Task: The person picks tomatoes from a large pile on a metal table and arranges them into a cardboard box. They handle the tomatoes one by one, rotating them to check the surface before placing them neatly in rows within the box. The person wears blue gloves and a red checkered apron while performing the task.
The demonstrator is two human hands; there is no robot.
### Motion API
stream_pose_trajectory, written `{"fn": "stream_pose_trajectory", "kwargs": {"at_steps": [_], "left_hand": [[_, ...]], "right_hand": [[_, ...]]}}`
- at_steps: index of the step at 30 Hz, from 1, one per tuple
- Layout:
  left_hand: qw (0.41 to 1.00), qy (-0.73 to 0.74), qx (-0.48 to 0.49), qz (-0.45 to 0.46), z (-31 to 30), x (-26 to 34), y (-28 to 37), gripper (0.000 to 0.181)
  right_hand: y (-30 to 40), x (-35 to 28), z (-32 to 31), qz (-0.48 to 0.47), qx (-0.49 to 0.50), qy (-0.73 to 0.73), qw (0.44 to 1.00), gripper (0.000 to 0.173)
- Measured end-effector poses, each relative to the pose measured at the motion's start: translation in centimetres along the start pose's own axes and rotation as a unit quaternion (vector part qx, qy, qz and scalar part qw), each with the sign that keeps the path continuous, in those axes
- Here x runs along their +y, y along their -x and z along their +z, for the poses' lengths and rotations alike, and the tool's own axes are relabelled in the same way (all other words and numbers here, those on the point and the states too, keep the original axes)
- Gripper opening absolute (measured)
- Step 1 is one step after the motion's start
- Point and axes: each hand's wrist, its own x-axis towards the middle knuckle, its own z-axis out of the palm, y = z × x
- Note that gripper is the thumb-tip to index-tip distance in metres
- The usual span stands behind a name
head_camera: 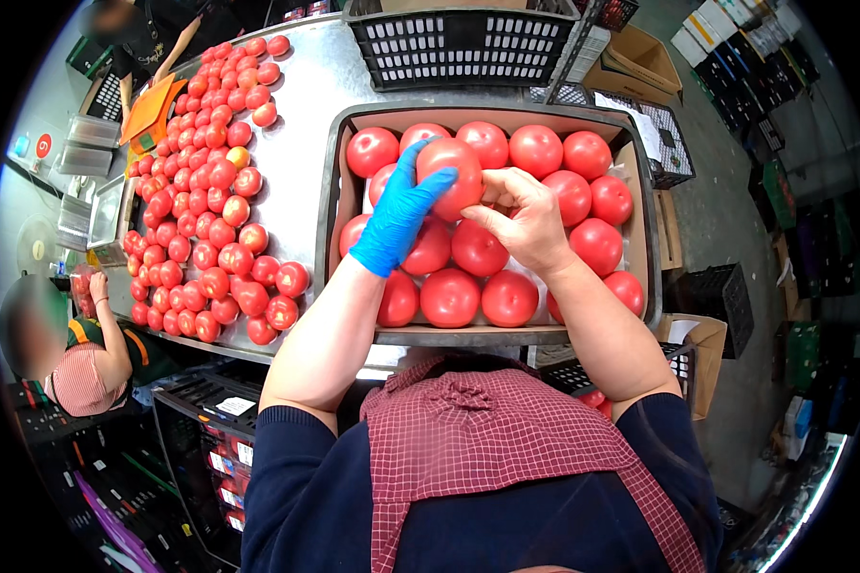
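Observation:
My left hand (400, 208), in a blue glove, holds a large red tomato (449, 177) above a black plastic crate (656, 236). My bare right hand (519, 215) is at the right side of that tomato, fingers bent, with thumb and fingertips at its edge; whether it grips the fruit I cannot tell. The crate is lined with brown cardboard and holds rows of large red tomatoes, such as one at the front (450, 298). My hands and forearms hide some of them. Many smaller loose tomatoes (215, 283) lie on the metal table (308, 129) to the left.
Behind the lined crate stands another black crate (466, 46). An orange container (150, 114) and clear plastic trays (89, 136) are at the far left. One person (93, 358) works at the left, another (147, 43) at the back left. Cardboard boxes (638, 61) stand at the right.

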Motion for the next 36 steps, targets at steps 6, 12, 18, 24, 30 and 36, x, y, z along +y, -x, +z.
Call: {"fn": "stream_pose_trajectory", "kwargs": {"at_steps": [6,12,18,24,30,36], "left_hand": [[0.997,-0.061,-0.036,0.009,1.2,1.3,0.7,0.094],[0.994,-0.069,-0.074,0.029,1.3,1.7,1.0,0.101],[0.985,-0.138,-0.087,0.061,1.4,1.3,1.0,0.109],[0.964,-0.211,-0.134,0.093,2.5,0.9,1.5,0.116],[0.956,-0.243,-0.139,0.090,2.6,0.8,1.6,0.116],[0.977,-0.176,-0.100,0.072,2.1,0.4,1.1,0.112]], "right_hand": [[-0.1,0.1,0.3,0.018,0.015,-0.082,0.996,0.036],[-0.3,0.7,-0.1,0.046,-0.026,-0.126,0.991,0.053],[-0.8,0.6,-1.2,0.187,-0.033,-0.173,0.966,0.073],[-0.8,-0.5,-1.6,0.146,-0.086,-0.081,0.982,0.066],[-1.0,0.4,-2.3,0.205,-0.058,-0.147,0.966,0.038],[-1.1,1.5,-1.3,0.208,-0.040,-0.182,0.960,0.034]]}}
